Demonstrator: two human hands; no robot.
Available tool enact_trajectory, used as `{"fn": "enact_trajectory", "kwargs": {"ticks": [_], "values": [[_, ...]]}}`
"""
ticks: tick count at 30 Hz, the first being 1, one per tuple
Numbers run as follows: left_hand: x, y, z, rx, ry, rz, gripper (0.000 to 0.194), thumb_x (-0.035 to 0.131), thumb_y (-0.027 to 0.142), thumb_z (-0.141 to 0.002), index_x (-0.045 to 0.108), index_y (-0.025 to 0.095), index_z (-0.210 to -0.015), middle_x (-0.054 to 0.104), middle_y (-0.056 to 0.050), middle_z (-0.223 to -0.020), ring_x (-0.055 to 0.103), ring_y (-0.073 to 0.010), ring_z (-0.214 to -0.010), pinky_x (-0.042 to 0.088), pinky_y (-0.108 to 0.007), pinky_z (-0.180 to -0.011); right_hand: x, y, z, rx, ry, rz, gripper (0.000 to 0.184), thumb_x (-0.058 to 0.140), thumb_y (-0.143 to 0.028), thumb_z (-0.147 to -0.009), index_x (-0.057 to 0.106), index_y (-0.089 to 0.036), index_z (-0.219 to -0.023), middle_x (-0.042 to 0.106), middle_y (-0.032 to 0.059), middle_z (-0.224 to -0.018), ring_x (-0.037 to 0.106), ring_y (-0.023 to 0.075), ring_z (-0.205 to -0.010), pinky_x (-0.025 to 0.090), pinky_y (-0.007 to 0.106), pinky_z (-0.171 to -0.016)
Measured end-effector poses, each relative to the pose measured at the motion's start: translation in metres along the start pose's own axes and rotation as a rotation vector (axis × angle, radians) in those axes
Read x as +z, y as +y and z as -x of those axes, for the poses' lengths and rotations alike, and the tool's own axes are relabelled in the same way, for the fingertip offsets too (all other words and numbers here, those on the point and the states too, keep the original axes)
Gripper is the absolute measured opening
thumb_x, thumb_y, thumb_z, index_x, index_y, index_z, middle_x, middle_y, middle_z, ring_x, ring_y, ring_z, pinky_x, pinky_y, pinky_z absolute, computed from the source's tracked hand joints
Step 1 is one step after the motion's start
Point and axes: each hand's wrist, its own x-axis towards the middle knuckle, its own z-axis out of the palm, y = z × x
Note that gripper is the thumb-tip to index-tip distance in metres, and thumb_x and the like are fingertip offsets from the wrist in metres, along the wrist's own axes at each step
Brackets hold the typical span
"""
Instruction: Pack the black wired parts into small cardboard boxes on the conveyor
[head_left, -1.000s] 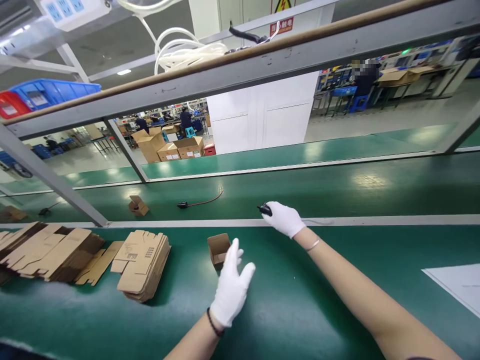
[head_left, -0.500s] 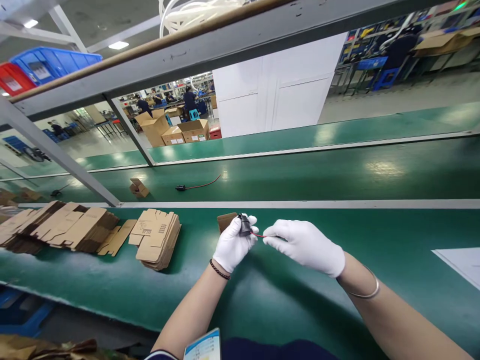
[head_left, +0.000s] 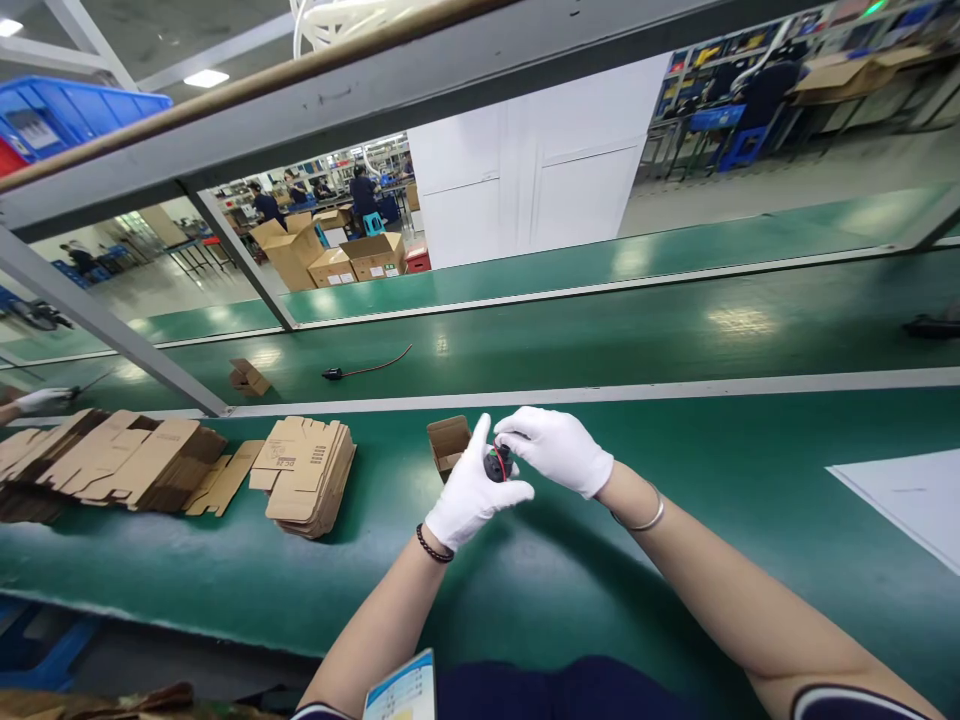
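My white-gloved left hand (head_left: 477, 492) holds a small black cylindrical part (head_left: 496, 464), its round end turned up and a bit of green showing on it. A red wire (head_left: 501, 462) loops over that end. My right hand (head_left: 556, 447), also gloved, is closed with its fingertips at the wire, touching it just above the part. Right behind my left hand stands an open small cardboard box (head_left: 448, 440), partly covered by the glove.
Flat folded cartons lie in a stack (head_left: 306, 475) and a longer row (head_left: 124, 462) at left. On the belt beyond the rail are another wired black part (head_left: 334, 374) and a small box (head_left: 248, 378). A co-worker's gloved hand (head_left: 45, 400) is far left; paper (head_left: 911, 495) lies right.
My right hand brought the black part back from the belt into my left hand. The part is now turned end up, and the wire, stretched out half a second ago, is looped over it.
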Motion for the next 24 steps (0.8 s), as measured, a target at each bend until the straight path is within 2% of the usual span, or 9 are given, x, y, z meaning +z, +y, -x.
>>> {"fn": "enact_trajectory", "kwargs": {"ticks": [3, 6, 9, 11, 13, 16, 18, 21, 24], "values": [[-0.001, -0.007, -0.004, 0.132, 0.252, -0.030, 0.048, 0.072, 0.017, -0.062, 0.055, 0.020, -0.107, 0.057, 0.000, -0.088, 0.053, -0.0136, -0.082, 0.042, -0.031, -0.082, 0.015, -0.003, 0.007, -0.013, -0.074, 0.046, 0.029, 0.042, -0.029, -0.092, 0.065, -0.028, -0.110, 0.067, 0.0034, -0.094, 0.062, 0.0144, -0.078, 0.043, 0.023, -0.065], [-0.006, -0.009, -0.008, 0.233, 0.375, 0.290, 0.035, 0.075, 0.028, -0.064, 0.054, 0.021, -0.091, 0.056, -0.002, -0.105, 0.056, -0.0160, -0.096, 0.043, -0.033, -0.088, 0.023, -0.011, 0.018, -0.061, -0.161, 0.110, 0.031, 0.041, -0.027, -0.093, 0.061, -0.028, -0.116, 0.067, 0.0046, -0.092, 0.062, 0.0148, -0.073, 0.041, 0.023, -0.061], [-0.013, -0.006, -0.009, 0.224, 0.340, 0.518, 0.039, 0.072, 0.044, -0.069, 0.049, 0.023, -0.092, 0.058, -0.002, -0.102, 0.060, -0.0141, -0.085, 0.048, -0.034, -0.080, 0.020, -0.022, 0.030, -0.208, -0.254, 0.119, 0.025, 0.043, -0.025, -0.090, 0.065, -0.025, -0.102, 0.066, 0.0033, -0.083, 0.060, 0.0137, -0.066, 0.038, 0.022, -0.056], [-0.016, -0.005, -0.008, 0.233, 0.348, 0.403, 0.041, 0.071, 0.047, -0.070, 0.048, 0.023, -0.094, 0.059, 0.000, -0.088, 0.057, -0.0099, -0.065, 0.047, -0.028, -0.066, 0.012, -0.026, 0.033, -0.279, -0.216, 0.104, 0.023, 0.044, -0.024, -0.090, 0.066, -0.024, -0.095, 0.066, 0.0031, -0.082, 0.059, 0.0130, -0.065, 0.037, 0.023, -0.056], [-0.018, -0.006, -0.006, 0.230, 0.309, 0.213, 0.044, 0.073, 0.045, -0.068, 0.050, 0.021, -0.097, 0.058, 0.001, -0.079, 0.051, -0.0081, -0.056, 0.043, -0.024, -0.058, 0.002, -0.026, 0.031, -0.272, -0.088, 0.093, 0.025, 0.043, -0.027, -0.091, 0.068, -0.023, -0.093, 0.066, 0.0043, -0.084, 0.058, 0.0131, -0.067, 0.037, 0.023, -0.057], [-0.017, -0.006, -0.002, 0.165, 0.087, -0.018, 0.051, 0.079, 0.033, -0.061, 0.055, 0.019, -0.103, 0.059, -0.001, -0.081, 0.053, -0.0117, -0.064, 0.045, -0.026, -0.064, -0.007, -0.021, 0.018, -0.160, 0.076, 0.021, 0.025, 0.046, -0.030, -0.091, 0.070, -0.023, -0.090, 0.067, 0.0046, -0.083, 0.059, 0.0140, -0.070, 0.039, 0.024, -0.061], [-0.013, -0.006, 0.000, 0.133, -0.006, -0.132, 0.060, 0.076, 0.020, -0.060, 0.053, 0.019, -0.115, 0.060, -0.003, -0.087, 0.056, -0.0150, -0.073, 0.047, -0.029, -0.072, -0.008, -0.019, 0.009, -0.056, 0.082, -0.117, 0.020, 0.052, -0.030, -0.087, 0.070, -0.024, -0.086, 0.068, 0.0022, -0.082, 0.060, 0.0138, -0.072, 0.041, 0.024, -0.063], [-0.009, -0.008, 0.001, 0.132, 0.068, -0.227, 0.075, 0.068, 0.014, -0.065, 0.039, 0.021, -0.134, 0.061, -0.006, -0.100, 0.059, -0.0195, -0.085, 0.046, -0.035, -0.085, -0.003, -0.022, 0.003, 0.103, 0.039, -0.371, 0.012, 0.059, -0.031, -0.080, 0.068, -0.022, -0.080, 0.068, -0.0003, -0.080, 0.062, 0.0132, -0.072, 0.046, 0.023, -0.065], [-0.007, -0.012, 0.000, 0.180, 0.160, -0.266, 0.084, 0.069, 0.016, -0.065, 0.030, 0.020, -0.140, 0.056, -0.011, -0.119, 0.055, -0.0251, -0.107, 0.040, -0.037, -0.098, 0.003, -0.029, 0.004, 0.193, 0.028, -0.469, 0.018, 0.061, -0.030, -0.076, 0.066, -0.020, -0.090, 0.068, -0.0012, -0.076, 0.062, 0.0130, -0.068, 0.048, 0.024, -0.065]]}}
